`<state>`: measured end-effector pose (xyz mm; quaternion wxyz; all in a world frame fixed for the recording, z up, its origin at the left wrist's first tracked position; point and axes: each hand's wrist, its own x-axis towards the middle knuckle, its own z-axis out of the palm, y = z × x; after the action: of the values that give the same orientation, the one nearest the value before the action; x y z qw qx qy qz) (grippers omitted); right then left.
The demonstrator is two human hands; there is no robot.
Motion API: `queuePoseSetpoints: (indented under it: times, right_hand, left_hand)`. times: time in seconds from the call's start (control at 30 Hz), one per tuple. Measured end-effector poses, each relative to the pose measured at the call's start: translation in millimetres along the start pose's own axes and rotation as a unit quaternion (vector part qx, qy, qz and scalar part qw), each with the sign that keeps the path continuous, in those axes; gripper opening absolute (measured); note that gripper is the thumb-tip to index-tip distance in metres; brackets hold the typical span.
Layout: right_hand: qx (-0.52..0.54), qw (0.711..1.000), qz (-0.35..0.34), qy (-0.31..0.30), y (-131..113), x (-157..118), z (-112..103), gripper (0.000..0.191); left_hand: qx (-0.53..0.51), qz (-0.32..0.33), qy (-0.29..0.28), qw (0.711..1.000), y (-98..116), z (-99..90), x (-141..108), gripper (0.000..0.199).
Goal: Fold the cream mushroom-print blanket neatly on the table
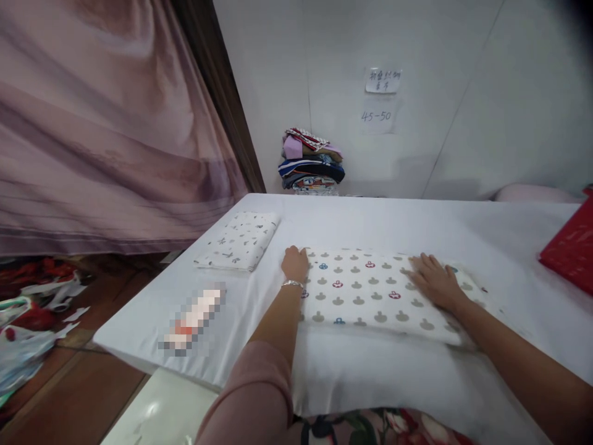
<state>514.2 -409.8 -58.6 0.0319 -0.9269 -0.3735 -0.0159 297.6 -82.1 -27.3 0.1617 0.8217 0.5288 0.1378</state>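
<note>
- Along the left edge of the white table (380,222): folded small-motif cloth (236,241); nearer the table's front-left corner, a pixelated item (192,321), too blurred to name.
- Left of the table's middle: left hand (295,264), curled at the left end of the mushroom-print cloth (359,287); cannot tell whether pinching fabric or only pressing down.
- Across the table's middle, towards its front edge: mushroom-print cloth, laid in a long flat strip, seemingly layered. Probably light, soft, limp and unbreakable, likely to slide on the smooth cover; best taken by both end corners, layers together.
- Right of the table's middle: right hand (435,281), palm down on the fabric, fingers spread, gripping nothing.
- At the table's right side: red article (572,247), limiting room there; more room towards the table's far edge.
</note>
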Motion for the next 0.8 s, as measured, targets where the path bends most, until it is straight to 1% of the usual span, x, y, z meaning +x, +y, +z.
queuePoseSetpoints:
  times: [0.17, 0.27, 0.37, 0.43, 0.53, 0.63, 0.7, 0.8]
  right_hand:
    - [0.012, 1.000, -0.002, -0.013, -5, -4, 4, 0.058]
    - [0.012, 1.000, 0.005, -0.024, -7, -3, -1, 0.057]
    - [0.010, 0.999, 0.022, -0.034, -15, -2, -6, 0.057]
    - [0.005, 0.999, 0.028, -0.025, -21, -5, -6, 0.058]
    - [0.007, 0.999, 0.030, -0.019, -27, -9, -2, 0.058]
    - [0.015, 0.999, 0.038, -0.030, -27, -10, -3, 0.058]
    - [0.019, 0.998, 0.043, -0.043, -28, -9, -9, 0.058]
    - [0.034, 0.996, 0.057, -0.058, -46, -9, -19, 0.059]
  left_hand:
    - [0.021, 0.011, -0.019, 1.000, 0, 0.0, 2, 0.035]
    - [0.020, 0.010, -0.019, 1.000, 0, 0.0, 3, 0.035]
    - [0.023, 0.012, -0.018, 0.999, 1, -0.8, 4, 0.035]
    - [0.027, 0.005, -0.031, 0.999, 2, -3.2, 5, 0.036]
    - [0.027, -0.006, -0.065, 0.998, 2, -10.5, 7, 0.041]
    - [0.027, 0.002, -0.082, 0.996, -4, -20.8, 2, 0.046]
    - [0.034, 0.011, -0.093, 0.995, -12, -27.6, -5, 0.045]
    - [0.048, 0.023, -0.111, 0.992, -24, -35.2, -20, 0.045]
